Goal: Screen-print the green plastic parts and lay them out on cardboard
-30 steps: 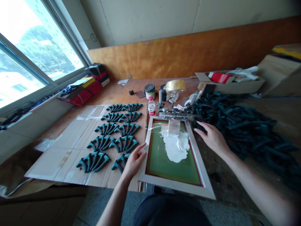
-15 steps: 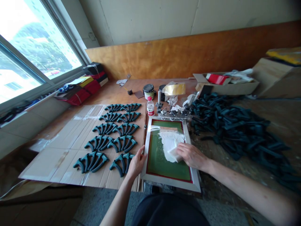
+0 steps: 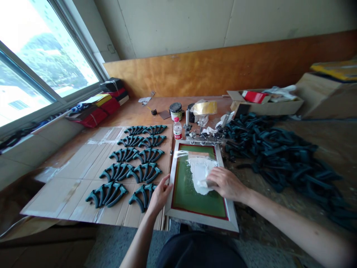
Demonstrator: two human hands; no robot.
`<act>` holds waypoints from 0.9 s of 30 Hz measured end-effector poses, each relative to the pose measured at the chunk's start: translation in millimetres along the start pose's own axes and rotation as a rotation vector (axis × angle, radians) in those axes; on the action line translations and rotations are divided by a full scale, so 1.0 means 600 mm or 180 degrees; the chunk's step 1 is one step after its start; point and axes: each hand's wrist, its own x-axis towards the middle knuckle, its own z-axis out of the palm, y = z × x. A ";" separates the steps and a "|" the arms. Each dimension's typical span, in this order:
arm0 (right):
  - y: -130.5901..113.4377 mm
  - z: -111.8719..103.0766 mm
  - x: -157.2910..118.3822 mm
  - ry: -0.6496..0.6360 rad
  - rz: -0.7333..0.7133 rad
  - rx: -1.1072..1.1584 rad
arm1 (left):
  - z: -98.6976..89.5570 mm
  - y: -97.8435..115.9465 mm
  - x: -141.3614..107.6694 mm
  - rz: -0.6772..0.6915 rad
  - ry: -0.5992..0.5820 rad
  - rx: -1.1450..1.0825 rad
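A framed green screen [image 3: 184,190] with a pale metal rim lies on the table, white paste [image 3: 198,171] spread over its middle. My right hand [image 3: 224,183] is closed around a small flat scraper [image 3: 209,183], mostly hidden by the fingers, at the paste's lower right. At the frame's left edge is my left hand [image 3: 161,191], fingers curled against the rim. A hinge clamp [image 3: 202,140] stands at the frame's far end. Dark green curved parts [image 3: 107,194] lie in two columns on flattened cardboard [image 3: 67,186] to the left.
Loose dark green parts [image 3: 279,149] are heaped on the right. Behind the frame stand a red-capped bottle [image 3: 177,129], a lidded jar [image 3: 176,111] and a yellow tape roll [image 3: 205,108]. An open carton [image 3: 276,107] is at the back right.
My right hand has shifted slightly left on the screen with the scraper. My left hand stays by the frame's left edge. The whole view has tilted slightly.
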 end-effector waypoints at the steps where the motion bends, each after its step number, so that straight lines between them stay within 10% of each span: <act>1: 0.007 -0.010 0.021 0.0042 0.0186 -0.0016 | -0.004 0.008 -0.003 -0.0025 -0.0036 -0.0095; 6: 0.066 -0.066 0.105 0.0514 0.1021 -0.0367 | -0.042 0.098 -0.030 -0.0104 -0.0261 -0.0803; 10: 0.137 -0.097 0.059 0.1124 0.1854 -0.0121 | -0.069 0.199 -0.032 0.0286 0.0190 -0.1158; 13: 0.158 -0.062 -0.007 0.0838 0.2273 0.0108 | -0.072 0.270 0.000 0.0941 0.0429 -0.1680; 18: 0.090 0.066 -0.059 0.0053 0.1689 -0.0001 | -0.063 0.351 0.060 0.1455 0.0572 -0.1874; 22: 0.031 0.093 -0.044 0.0005 0.2008 -0.0143 | -0.014 0.309 0.036 0.1039 0.0889 -0.2090; 27: -0.078 0.077 -0.011 0.0864 0.1661 -0.0016 | 0.107 0.165 -0.064 -0.0866 -0.0763 -0.1923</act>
